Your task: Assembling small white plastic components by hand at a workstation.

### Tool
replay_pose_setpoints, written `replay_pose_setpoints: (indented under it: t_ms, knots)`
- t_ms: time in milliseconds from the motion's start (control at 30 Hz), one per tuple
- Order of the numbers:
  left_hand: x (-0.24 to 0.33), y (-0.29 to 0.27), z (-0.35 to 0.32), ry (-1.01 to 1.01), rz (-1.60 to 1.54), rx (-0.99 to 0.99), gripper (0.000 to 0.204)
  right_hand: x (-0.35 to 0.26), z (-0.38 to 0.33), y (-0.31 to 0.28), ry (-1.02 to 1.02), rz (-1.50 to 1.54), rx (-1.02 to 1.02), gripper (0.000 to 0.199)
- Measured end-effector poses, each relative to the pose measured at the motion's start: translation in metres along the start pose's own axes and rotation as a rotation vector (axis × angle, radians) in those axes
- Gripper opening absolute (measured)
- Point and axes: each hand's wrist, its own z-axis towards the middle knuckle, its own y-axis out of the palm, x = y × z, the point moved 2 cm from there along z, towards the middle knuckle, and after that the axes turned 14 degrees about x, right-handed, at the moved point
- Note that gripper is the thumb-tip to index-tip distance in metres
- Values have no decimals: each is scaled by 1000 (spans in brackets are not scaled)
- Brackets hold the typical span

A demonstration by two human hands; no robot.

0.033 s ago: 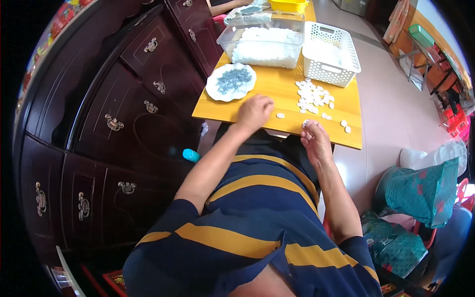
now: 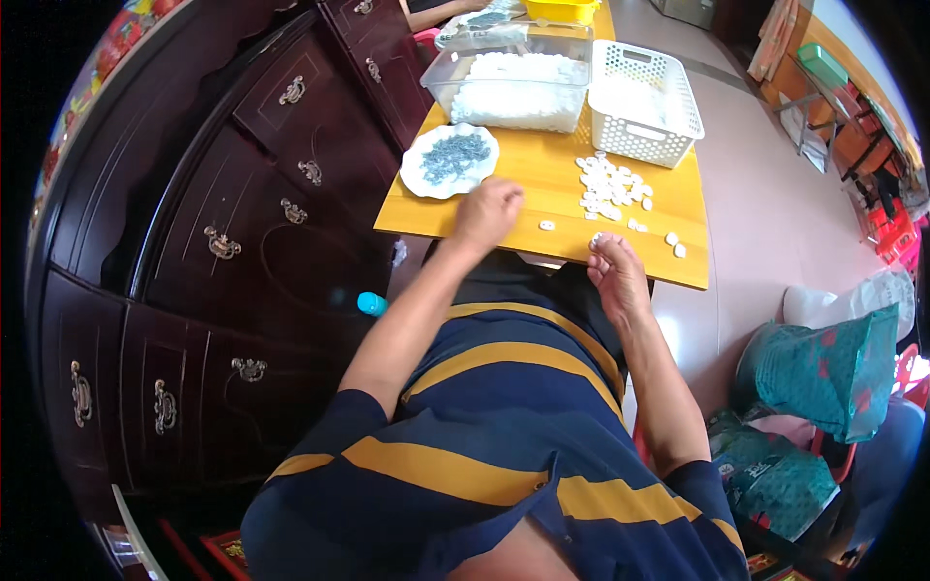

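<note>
My left hand (image 2: pixel 487 211) is over the table's front edge, just right of a white scalloped plate (image 2: pixel 413 174) heaped with small grey-blue pieces (image 2: pixel 455 158). Its fingers are curled together, and anything between them is too small to make out. At the front edge, my right hand (image 2: pixel 620 273) pinches a small white plastic piece (image 2: pixel 596 239) between thumb and fingers. A single white piece with two dark holes (image 2: pixel 547 225) lies between my hands. Beyond my right hand spreads a loose pile of similar white pieces (image 2: pixel 612 186), with a few apart to the right.
On the wooden table (image 2: pixel 528 160), a clear plastic bin (image 2: pixel 446 85) of white pieces stands behind the plate, beside a white perforated basket (image 2: pixel 647 143). Dark drawers (image 2: pixel 218 194) flank the left. Teal bags (image 2: pixel 819 378) sit on the floor at right. Another person's arm (image 2: pixel 436 15) shows at the far end.
My left hand has shifted slightly left, toward the plate. My right hand stays in place with its white plastic piece.
</note>
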Motion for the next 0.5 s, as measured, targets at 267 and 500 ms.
replay_pose_setpoints:
  t_ms: [267,500]
  knots:
    - [-78,-47,69,-75,514,-179,23,5,0,5,-6,-29,5,11]
    - [-103,-27,75,-83,528,-361,21,-3,-5,9,-179,-177,8,12]
